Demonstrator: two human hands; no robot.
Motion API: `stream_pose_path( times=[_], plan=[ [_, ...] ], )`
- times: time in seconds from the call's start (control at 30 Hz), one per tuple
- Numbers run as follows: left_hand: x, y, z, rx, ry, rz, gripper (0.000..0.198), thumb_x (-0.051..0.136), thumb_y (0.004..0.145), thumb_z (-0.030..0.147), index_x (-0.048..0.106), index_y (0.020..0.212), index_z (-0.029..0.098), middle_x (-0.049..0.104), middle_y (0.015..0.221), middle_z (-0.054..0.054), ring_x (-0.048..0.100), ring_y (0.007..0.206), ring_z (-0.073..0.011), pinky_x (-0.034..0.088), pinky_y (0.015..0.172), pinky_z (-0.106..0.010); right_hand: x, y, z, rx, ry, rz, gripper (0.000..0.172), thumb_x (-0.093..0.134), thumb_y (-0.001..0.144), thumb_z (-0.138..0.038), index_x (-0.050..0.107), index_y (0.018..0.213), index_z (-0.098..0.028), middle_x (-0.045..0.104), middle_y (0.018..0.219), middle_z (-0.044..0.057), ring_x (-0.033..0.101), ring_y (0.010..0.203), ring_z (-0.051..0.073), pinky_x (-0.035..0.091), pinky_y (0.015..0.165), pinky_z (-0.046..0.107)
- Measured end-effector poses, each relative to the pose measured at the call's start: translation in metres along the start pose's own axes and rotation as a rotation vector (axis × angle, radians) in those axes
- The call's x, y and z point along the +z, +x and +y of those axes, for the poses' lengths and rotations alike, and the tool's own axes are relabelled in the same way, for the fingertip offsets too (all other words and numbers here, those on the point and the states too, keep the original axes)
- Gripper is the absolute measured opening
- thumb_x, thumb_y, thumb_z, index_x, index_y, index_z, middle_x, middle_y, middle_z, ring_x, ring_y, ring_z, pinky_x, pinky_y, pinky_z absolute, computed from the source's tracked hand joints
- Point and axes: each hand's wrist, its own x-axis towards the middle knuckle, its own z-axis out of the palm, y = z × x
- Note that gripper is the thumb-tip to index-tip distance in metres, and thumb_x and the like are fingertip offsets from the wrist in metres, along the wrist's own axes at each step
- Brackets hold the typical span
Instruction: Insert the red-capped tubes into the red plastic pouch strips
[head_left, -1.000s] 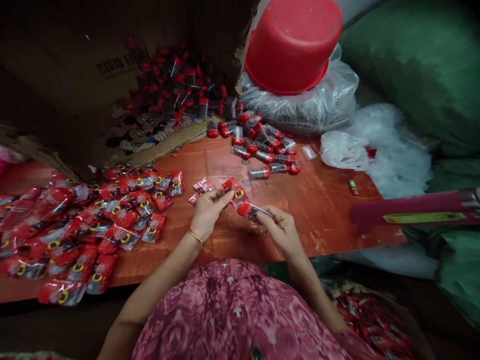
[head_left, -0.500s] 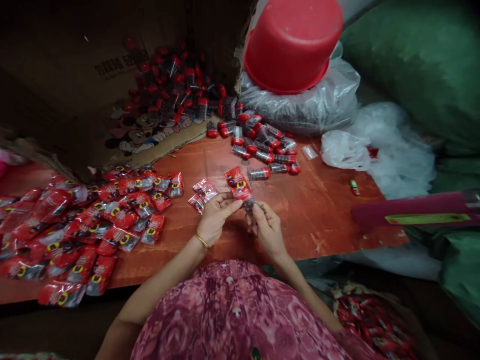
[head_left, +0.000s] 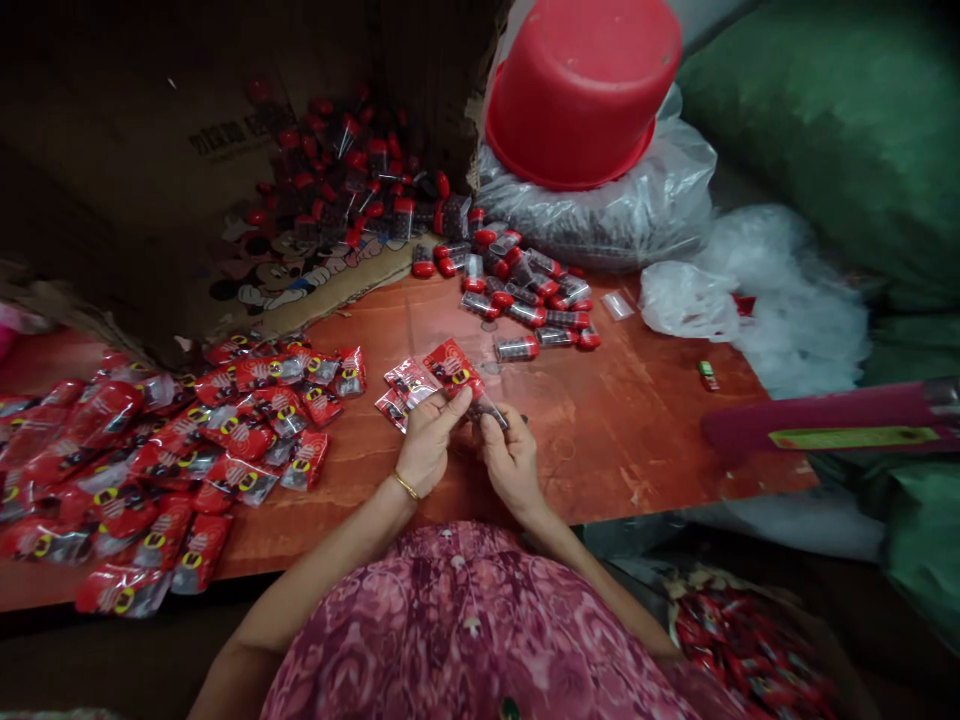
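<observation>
My left hand (head_left: 429,440) pinches a red printed packet (head_left: 452,365) between thumb and fingers, its top pointing up and left over the table. My right hand (head_left: 513,455) has its fingers closed on a small clear bottle with dark contents (head_left: 491,411), right at the packet's lower end. The fingers hide how far the bottle is inside the packet. Just left of the held packet, a few flat red packets (head_left: 411,381) lie beside my left fingers. Beyond my hands, several red-capped bottles (head_left: 526,313) are spread in a loose pile.
Filled red packets (head_left: 247,435) are heaped at the left. Behind them, a cardboard box (head_left: 150,230) lies open with more bottles spilling out. An upturned red tub (head_left: 585,95) rests on a clear plastic bag (head_left: 600,225). A purple bar (head_left: 825,418) juts in from the right.
The held packet has tilted to the left, its top nearer the flat packets. My right hand has shifted left with the bottle, closer to my left hand.
</observation>
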Motion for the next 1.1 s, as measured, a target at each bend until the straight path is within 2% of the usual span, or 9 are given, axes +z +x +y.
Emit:
stream_pose_path(
  times=[0.17, 0.23, 0.33, 0.4, 0.57, 0.7, 0.83, 0.97, 1.1],
  plan=[
    [-0.009, 0.004, 0.004, -0.023, 0.078, -0.056, 0.031, 0.08, 0.053, 0.037, 0.068, 0.07, 0.014, 0.068, 0.068, -0.002, 0.059, 0.064, -0.0117, 0.047, 0.064, -0.023, -0.002, 0.002, -0.003, -0.046, -0.049, -0.024, 0.02, 0.049, 0.083, -0.037, 0.053, 0.091, -0.019, 0.057, 0.071, 0.0, 0.052, 0.062, 0.012, 0.044, 0.059, 0.025],
    [-0.012, 0.004, 0.008, -0.026, 0.126, -0.111, 0.031, 0.079, 0.053, 0.037, 0.069, 0.07, 0.013, 0.066, 0.064, -0.002, 0.058, 0.059, -0.0111, 0.047, 0.058, -0.022, -0.002, 0.003, -0.006, 0.044, 0.065, -0.079, 0.023, 0.048, 0.083, -0.041, 0.053, 0.088, -0.019, 0.054, 0.065, -0.002, 0.049, 0.055, 0.01, 0.043, 0.053, 0.023],
    [-0.016, 0.003, 0.012, -0.068, 0.18, -0.2, 0.035, 0.075, 0.057, 0.044, 0.069, 0.073, 0.013, 0.061, 0.054, -0.001, 0.052, 0.045, -0.0107, 0.043, 0.044, -0.022, 0.002, 0.005, -0.011, 0.223, 0.334, -0.218, 0.029, 0.047, 0.083, -0.049, 0.049, 0.08, -0.02, 0.044, 0.055, -0.007, 0.033, 0.037, 0.006, 0.036, 0.038, 0.02],
    [-0.017, 0.002, 0.011, -0.073, 0.194, -0.218, 0.037, 0.073, 0.06, 0.048, 0.068, 0.075, 0.014, 0.06, 0.051, 0.0, 0.051, 0.042, -0.0114, 0.042, 0.039, -0.023, 0.007, 0.005, -0.013, 0.268, 0.451, -0.226, 0.032, 0.049, 0.081, -0.052, 0.047, 0.077, -0.021, 0.042, 0.055, -0.008, 0.027, 0.035, 0.004, 0.034, 0.035, 0.019],
    [-0.013, -0.001, 0.0, -0.023, 0.193, -0.11, 0.037, 0.068, 0.064, 0.053, 0.064, 0.066, 0.016, 0.054, 0.044, 0.001, 0.047, 0.037, -0.0098, 0.035, 0.034, -0.021, 0.015, 0.007, -0.017, 0.235, 0.451, -0.093, 0.03, 0.052, 0.081, -0.05, 0.048, 0.078, -0.02, 0.04, 0.055, -0.007, 0.036, 0.042, 0.005, 0.036, 0.038, 0.018],
    [-0.011, -0.003, 0.003, -0.039, 0.103, -0.045, 0.04, 0.068, 0.062, 0.056, 0.061, 0.068, 0.017, 0.052, 0.044, 0.003, 0.046, 0.035, -0.0092, 0.034, 0.034, -0.021, 0.011, 0.012, -0.019, 0.296, 0.464, -0.276, 0.033, 0.052, 0.079, -0.054, 0.047, 0.075, -0.021, 0.042, 0.058, -0.007, 0.033, 0.039, 0.004, 0.038, 0.038, 0.019],
    [-0.017, -0.003, 0.01, -0.01, 0.031, -0.043, 0.041, 0.071, 0.06, 0.053, 0.055, 0.06, 0.015, 0.051, 0.046, 0.003, 0.042, 0.035, -0.0058, 0.031, 0.034, -0.02, 0.001, 0.013, -0.014, 0.312, 0.45, -0.452, 0.032, 0.055, 0.078, -0.052, 0.052, 0.079, -0.02, 0.056, 0.069, -0.003, 0.042, 0.043, 0.005, 0.047, 0.048, 0.023],
    [-0.024, -0.004, 0.012, -0.016, 0.013, -0.082, 0.041, 0.07, 0.061, 0.052, 0.054, 0.061, 0.014, 0.047, 0.046, 0.004, 0.041, 0.036, -0.0054, 0.032, 0.036, -0.02, 0.0, 0.02, -0.013, 0.263, 0.332, -0.406, 0.031, 0.057, 0.078, -0.049, 0.055, 0.076, -0.018, 0.059, 0.063, -0.003, 0.046, 0.042, 0.005, 0.049, 0.055, 0.024],
    [-0.028, -0.008, 0.015, -0.056, 0.007, -0.089, 0.041, 0.071, 0.06, 0.051, 0.053, 0.057, 0.015, 0.047, 0.046, 0.005, 0.044, 0.039, -0.007, 0.037, 0.04, -0.022, 0.02, 0.03, -0.016, 0.262, 0.242, -0.375, 0.039, 0.06, 0.071, -0.056, 0.052, 0.066, -0.018, 0.057, 0.054, -0.003, 0.047, 0.038, 0.007, 0.04, 0.04, 0.02]
  ],
)
